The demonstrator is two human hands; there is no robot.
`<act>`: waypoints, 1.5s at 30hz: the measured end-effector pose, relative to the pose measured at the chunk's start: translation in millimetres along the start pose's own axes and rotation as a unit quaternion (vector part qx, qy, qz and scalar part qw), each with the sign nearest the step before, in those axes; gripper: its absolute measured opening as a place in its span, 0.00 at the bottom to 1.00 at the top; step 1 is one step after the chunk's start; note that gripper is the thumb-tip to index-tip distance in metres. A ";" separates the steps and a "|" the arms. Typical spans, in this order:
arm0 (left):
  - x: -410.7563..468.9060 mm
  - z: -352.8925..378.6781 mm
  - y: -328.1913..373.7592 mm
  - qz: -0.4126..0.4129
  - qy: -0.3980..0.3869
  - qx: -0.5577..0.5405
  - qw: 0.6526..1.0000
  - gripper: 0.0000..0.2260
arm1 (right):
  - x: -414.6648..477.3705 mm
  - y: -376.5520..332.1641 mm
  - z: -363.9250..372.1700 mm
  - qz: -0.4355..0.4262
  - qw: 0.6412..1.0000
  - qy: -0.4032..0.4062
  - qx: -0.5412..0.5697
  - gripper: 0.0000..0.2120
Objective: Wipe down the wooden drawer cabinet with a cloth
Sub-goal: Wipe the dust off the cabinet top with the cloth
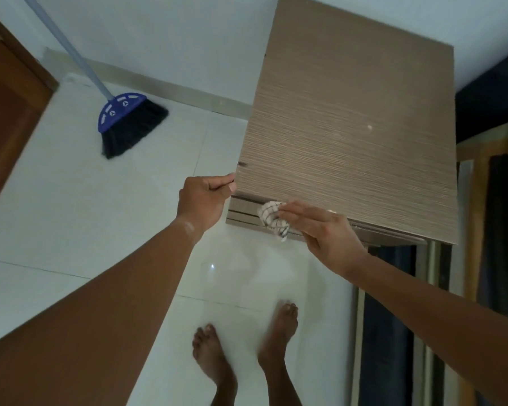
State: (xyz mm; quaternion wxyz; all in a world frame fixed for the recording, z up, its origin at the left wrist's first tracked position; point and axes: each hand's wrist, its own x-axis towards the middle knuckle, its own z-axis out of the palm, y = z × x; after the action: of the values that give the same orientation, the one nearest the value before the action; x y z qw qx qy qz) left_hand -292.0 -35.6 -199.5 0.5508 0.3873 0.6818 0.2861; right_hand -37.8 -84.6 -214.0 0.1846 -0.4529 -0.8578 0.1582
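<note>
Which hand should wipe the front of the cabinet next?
Right. The right hand already presses the checked cloth against the cabinet's front edge. The left hand has no cloth; it grips the near left corner, likely steadying it.

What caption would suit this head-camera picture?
Left hand steadies the wooden cabinet corner while right hand wipes its front edge with a checked cloth.

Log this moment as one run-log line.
stage: wiping cabinet front edge | left hand: gripping top's near left corner | right hand: pressing checked cloth against front | broom: on floor, left
</note>
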 end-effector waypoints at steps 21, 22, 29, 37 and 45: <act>-26.6 1.1 -4.1 0.005 0.046 -0.002 0.999 0.14 | 50.8 -5.2 29.0 0.086 0.994 0.019 -0.071 0.18; -27.5 9.2 1.1 0.053 0.062 0.067 0.994 0.15 | 49.0 2.0 20.6 0.145 0.986 0.025 -0.080 0.19; -45.9 98.6 10.7 0.253 0.100 0.495 0.825 0.21 | 90.5 59.1 -11.9 0.311 0.938 -0.033 -0.147 0.33; -56.2 135.9 -12.5 0.197 0.138 0.515 0.823 0.26 | 6.6 126.9 -56.7 0.447 0.880 0.069 -0.144 0.27; -61.3 147.5 -10.1 0.176 0.161 0.478 0.845 0.25 | -96.6 128.0 -67.7 0.502 0.836 0.143 -0.167 0.26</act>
State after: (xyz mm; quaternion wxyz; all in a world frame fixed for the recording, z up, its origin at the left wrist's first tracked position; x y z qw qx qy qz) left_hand -144.9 -98.0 -209.2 0.1200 0.6647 0.7335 0.0753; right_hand 135.7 -89.1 -227.1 0.1219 -0.8631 -0.4898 0.0169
